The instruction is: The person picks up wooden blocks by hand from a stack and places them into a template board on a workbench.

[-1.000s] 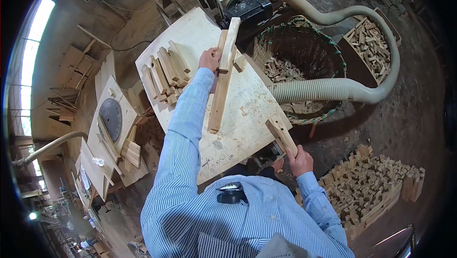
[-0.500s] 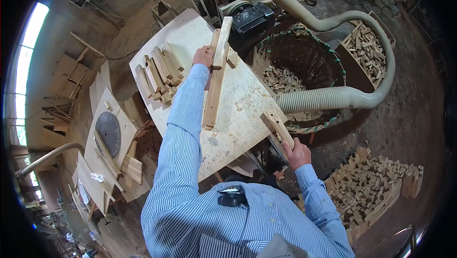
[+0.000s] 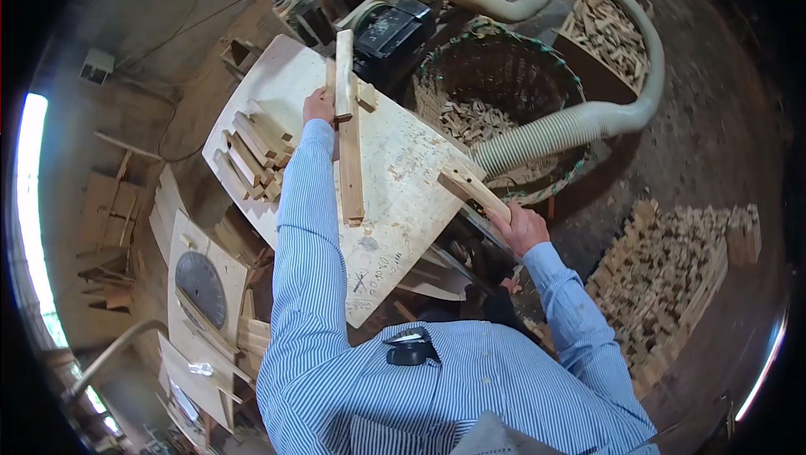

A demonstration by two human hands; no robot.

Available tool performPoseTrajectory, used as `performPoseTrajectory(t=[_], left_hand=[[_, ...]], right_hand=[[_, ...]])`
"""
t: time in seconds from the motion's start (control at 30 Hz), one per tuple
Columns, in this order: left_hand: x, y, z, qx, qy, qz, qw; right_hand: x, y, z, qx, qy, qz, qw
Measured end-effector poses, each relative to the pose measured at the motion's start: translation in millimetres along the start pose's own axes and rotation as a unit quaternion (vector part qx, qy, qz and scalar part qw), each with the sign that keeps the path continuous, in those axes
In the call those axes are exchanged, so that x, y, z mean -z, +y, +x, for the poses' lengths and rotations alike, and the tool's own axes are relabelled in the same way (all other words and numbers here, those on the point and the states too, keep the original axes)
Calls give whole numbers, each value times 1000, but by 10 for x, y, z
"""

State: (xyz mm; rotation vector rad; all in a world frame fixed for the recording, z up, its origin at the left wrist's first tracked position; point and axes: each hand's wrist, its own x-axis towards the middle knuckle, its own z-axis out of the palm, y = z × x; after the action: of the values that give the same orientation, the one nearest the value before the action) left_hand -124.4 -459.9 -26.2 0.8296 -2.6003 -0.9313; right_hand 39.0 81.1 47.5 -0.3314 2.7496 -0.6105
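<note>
My left hand (image 3: 319,107) is at the far part of a pale, tilted worktable (image 3: 403,203), its fingers curled against the left side of a long wooden board (image 3: 352,174). A lighter wooden block (image 3: 344,60) lies on top of that board, just right of the hand. My right hand (image 3: 522,228) is closed around the near end of a short wooden bar (image 3: 474,190) with small dark holes near its far end. The bar reaches over the table's right corner. Left of my left hand lies a pile of cut wooden pieces (image 3: 252,153).
A dark motor (image 3: 395,35) stands behind the table. A wide ribbed hose (image 3: 546,140) passes over a wicker basket (image 3: 428,90) holding offcuts. A crate of wood pieces (image 3: 604,35) and a large stack of blocks (image 3: 672,279) are on the right. At left is a round saw blade (image 3: 201,287).
The camera view has turned, so the table and basket appear farther left and slightly higher. The bar in my right hand lies at a flatter angle. My left hand stays by the board.
</note>
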Motion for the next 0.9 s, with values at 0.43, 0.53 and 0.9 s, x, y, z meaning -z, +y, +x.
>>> performPoseTrajectory(t=[0.43, 0.53, 0.9], left_hand=[[-220, -110, -364, -13, 12, 16, 1000], [-132, 138, -623, -1, 20, 2, 1000], [38, 758, -1708, -41, 137, 52, 988]], right_hand=[[196, 311, -348, -27, -59, -3, 998], [204, 454, -443, -26, -57, 2, 998], [197, 988, -788, -21, -51, 12, 998]])
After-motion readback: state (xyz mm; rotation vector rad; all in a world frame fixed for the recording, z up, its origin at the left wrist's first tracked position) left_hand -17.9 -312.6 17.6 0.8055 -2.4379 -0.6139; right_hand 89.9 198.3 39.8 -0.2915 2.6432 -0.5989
